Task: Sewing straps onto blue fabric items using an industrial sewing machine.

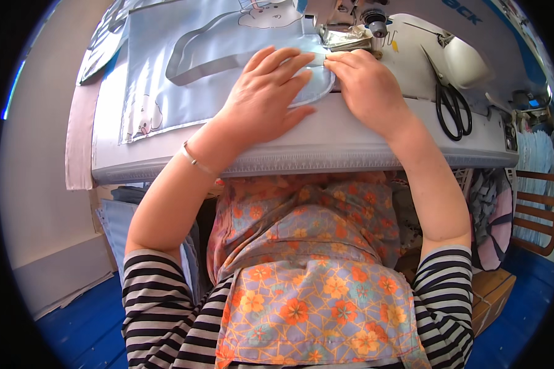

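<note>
Beyond the orange floral cloth apron and white desk's front edge, I should flatten glossy pale-blue fabric under the open left hand; right hand: cannot tell grip.

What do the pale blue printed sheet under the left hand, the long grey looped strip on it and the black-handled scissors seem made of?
Pale blue printed sheet: probably satiny fabric, perhaps coated, given its soft sheen.
Long grey looped strip: likely fabric ribbon, fairly matte, bending smoothly.
Black-handled scissors: apparently metal blades, slim and grey; dark handles, possibly plastic.
</note>
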`<state>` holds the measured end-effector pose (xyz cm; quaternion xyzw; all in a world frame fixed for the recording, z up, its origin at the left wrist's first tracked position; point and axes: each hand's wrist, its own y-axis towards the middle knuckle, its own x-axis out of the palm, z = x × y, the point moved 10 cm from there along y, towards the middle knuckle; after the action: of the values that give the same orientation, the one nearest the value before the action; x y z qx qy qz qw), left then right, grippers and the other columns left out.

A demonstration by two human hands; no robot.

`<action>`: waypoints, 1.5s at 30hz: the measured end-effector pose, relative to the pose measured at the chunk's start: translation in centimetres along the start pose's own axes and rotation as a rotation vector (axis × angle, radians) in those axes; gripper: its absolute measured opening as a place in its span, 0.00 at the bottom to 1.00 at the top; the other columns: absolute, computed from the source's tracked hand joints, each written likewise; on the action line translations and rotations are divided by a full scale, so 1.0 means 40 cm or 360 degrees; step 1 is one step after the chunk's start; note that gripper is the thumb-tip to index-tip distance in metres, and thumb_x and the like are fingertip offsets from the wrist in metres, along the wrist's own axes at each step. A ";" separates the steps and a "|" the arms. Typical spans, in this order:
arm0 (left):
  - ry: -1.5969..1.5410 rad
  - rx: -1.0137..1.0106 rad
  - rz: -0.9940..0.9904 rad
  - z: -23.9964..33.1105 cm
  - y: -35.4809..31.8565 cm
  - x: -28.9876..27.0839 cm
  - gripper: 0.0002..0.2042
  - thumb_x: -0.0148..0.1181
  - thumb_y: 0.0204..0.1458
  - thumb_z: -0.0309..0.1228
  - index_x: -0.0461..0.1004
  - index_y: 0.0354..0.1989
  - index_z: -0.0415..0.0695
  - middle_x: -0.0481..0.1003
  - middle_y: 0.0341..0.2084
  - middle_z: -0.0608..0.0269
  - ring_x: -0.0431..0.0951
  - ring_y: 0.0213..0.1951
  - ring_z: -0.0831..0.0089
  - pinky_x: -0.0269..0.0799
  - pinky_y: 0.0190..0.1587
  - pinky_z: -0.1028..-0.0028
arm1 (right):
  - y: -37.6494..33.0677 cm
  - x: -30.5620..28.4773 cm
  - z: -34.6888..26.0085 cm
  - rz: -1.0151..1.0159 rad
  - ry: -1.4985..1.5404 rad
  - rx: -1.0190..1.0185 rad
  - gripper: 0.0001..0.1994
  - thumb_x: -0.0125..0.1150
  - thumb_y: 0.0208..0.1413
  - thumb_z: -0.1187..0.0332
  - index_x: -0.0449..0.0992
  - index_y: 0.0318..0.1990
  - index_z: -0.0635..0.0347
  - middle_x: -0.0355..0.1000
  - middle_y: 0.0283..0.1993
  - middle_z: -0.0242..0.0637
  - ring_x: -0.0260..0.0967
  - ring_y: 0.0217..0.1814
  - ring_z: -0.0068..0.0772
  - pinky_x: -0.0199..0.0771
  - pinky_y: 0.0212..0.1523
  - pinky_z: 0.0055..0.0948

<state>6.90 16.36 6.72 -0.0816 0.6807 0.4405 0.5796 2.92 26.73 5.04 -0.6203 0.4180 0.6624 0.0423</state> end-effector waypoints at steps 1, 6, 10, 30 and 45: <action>-0.0032 -0.0085 -0.0090 -0.016 -0.021 -0.001 0.20 0.63 0.50 0.33 0.77 0.51 0.38 0.72 0.59 0.54 0.68 0.62 0.55 0.62 0.65 0.58 | 0.003 0.002 0.006 -0.0001 -0.0001 0.0003 0.16 0.57 0.50 0.79 0.79 0.48 0.65 0.77 0.51 0.39 0.72 0.53 0.40 0.74 0.55 0.35; 0.0072 -0.0555 -0.0362 -0.153 -0.180 -0.064 0.23 0.63 0.50 0.32 0.74 0.55 0.38 0.70 0.61 0.50 0.67 0.63 0.52 0.61 0.66 0.57 | 0.011 0.009 -0.004 0.0011 -0.0081 -0.0070 0.17 0.57 0.51 0.78 0.79 0.49 0.65 0.77 0.52 0.38 0.71 0.53 0.37 0.73 0.57 0.33; 0.0044 -0.0634 -0.0428 -0.189 -0.216 -0.122 0.20 0.61 0.52 0.28 0.75 0.54 0.38 0.73 0.58 0.51 0.70 0.61 0.52 0.66 0.63 0.57 | 0.015 0.013 -0.008 -0.0038 -0.0137 -0.0063 0.17 0.56 0.51 0.79 0.78 0.49 0.67 0.76 0.52 0.38 0.71 0.54 0.37 0.71 0.59 0.32; -0.0018 -0.0272 0.0137 -0.066 0.078 0.093 0.15 0.56 0.49 0.27 0.77 0.45 0.36 0.76 0.50 0.53 0.74 0.54 0.58 0.69 0.57 0.61 | 0.004 0.004 -0.008 -0.0020 -0.0059 0.0018 0.18 0.57 0.48 0.79 0.77 0.50 0.65 0.76 0.51 0.39 0.71 0.53 0.41 0.72 0.57 0.36; 0.0741 -0.0585 -0.0545 -0.323 -0.307 -0.149 0.24 0.53 0.48 0.17 0.75 0.56 0.44 0.76 0.49 0.59 0.76 0.49 0.58 0.74 0.52 0.65 | 0.003 0.006 -0.009 0.0093 -0.0144 -0.0065 0.16 0.57 0.50 0.78 0.77 0.49 0.64 0.76 0.50 0.37 0.71 0.51 0.39 0.73 0.55 0.34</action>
<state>7.14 -2.34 4.88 -0.3962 0.6804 0.4217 0.4497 3.07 26.33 4.93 -0.5779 0.4198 0.6992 0.0292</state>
